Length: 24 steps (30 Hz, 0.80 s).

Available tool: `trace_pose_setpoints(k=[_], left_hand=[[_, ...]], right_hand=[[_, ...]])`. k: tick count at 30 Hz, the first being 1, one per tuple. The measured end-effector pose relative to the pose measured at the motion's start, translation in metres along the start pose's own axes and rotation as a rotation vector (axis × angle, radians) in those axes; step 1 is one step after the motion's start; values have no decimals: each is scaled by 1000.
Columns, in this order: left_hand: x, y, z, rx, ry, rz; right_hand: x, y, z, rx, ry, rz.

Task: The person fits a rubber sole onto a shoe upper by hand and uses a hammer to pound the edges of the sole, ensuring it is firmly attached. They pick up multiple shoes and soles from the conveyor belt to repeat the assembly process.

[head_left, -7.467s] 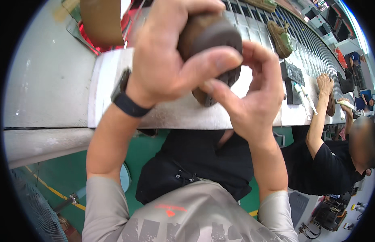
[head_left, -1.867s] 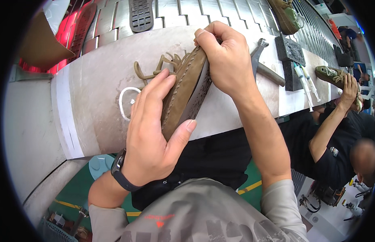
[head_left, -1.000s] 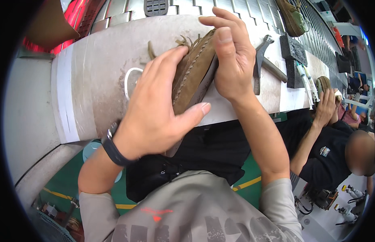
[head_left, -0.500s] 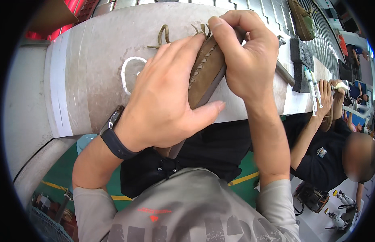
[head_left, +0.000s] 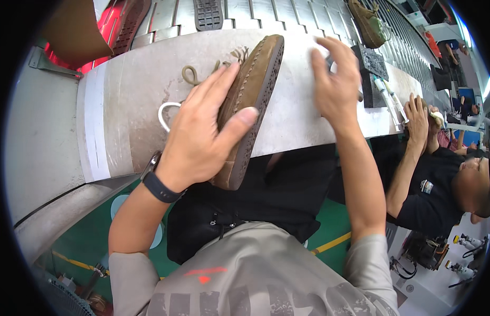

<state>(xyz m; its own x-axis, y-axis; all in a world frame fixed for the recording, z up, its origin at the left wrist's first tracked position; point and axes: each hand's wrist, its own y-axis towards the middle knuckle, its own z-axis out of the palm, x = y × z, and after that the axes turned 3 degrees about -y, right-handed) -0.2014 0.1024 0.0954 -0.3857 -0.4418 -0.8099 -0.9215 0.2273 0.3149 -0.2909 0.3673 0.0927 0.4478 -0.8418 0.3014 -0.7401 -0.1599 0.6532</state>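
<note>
A brown moccasin-style shoe [head_left: 253, 84] stands on its side, tilted, across the near edge of the pale worktable. Its dark treaded sole faces right, and a stitched seam runs along the upper. My left hand [head_left: 200, 129] holds it from the left, thumb over its side and fingers along the upper. Loose brown laces [head_left: 190, 75] stick out beyond those fingers. To the right of the shoe, my right hand [head_left: 337, 84] is raised with thumb and fingers apart, touching no part of it. Behind that hand lies a tool, mostly hidden, with a metal end and a dark handle.
A white cord loop [head_left: 162, 117] lies left of my left hand. Dark blocks [head_left: 370, 66] and syringes [head_left: 391, 100] are on the right. Beyond the table, a slatted metal conveyor [head_left: 255, 13] carries shoes. A co-worker [head_left: 427, 184] sits at the right.
My right hand has let go of the shoe's far end and moved right, toward the tool. The shoe has turned, showing more of its sole. My left hand still holds it.
</note>
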Motion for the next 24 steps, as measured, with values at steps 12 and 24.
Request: trace_pose_setpoints(k=[12,24], left_hand=[[-40,7,14,69,349,31],[-27,7,15,38,200,-36]], right_hand=[[-3,-25,-63,580,-283,66],[64,-17,-77,298,596,-2]])
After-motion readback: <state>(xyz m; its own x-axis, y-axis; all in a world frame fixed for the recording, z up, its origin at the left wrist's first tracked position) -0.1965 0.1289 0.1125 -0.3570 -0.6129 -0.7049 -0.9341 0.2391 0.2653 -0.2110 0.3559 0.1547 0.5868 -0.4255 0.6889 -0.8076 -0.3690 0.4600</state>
